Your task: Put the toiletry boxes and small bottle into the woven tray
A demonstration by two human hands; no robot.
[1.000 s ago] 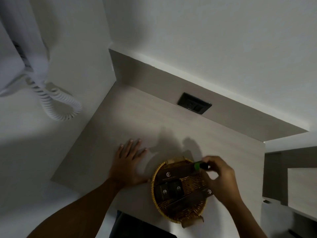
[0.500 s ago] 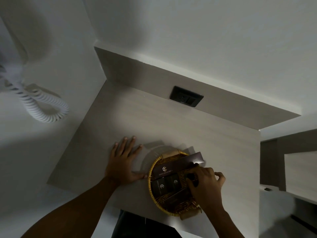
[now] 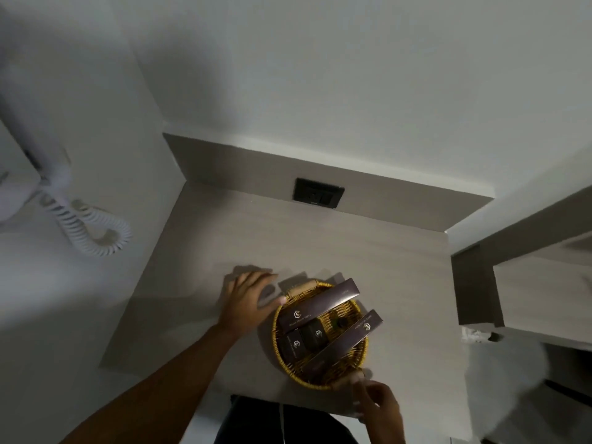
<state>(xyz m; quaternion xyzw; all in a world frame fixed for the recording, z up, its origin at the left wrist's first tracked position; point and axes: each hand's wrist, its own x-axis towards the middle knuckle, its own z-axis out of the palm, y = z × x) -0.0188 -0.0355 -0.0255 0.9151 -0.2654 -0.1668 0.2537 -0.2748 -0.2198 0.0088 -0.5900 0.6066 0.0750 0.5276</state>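
Round yellow woven tray (image 3: 278, 344) with wooden end handles. Inside: two long dark boxes (image 3: 320, 305) lying diagonal, ends poking over the rim; two small dark boxes (image 3: 315, 335) side by side between them; small dark bottle (image 3: 341, 322), probably upright, hard to tell.

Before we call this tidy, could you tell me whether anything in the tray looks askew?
Yes. Two long boxes lie slanted across the tray, with their right ends past its rim. The small boxes and bottle sit inside.

Woven wicker tray (image 3: 320, 378) – matt cardboard boxes (image 3: 317, 307) – pale wood-grain counter (image 3: 336, 245)
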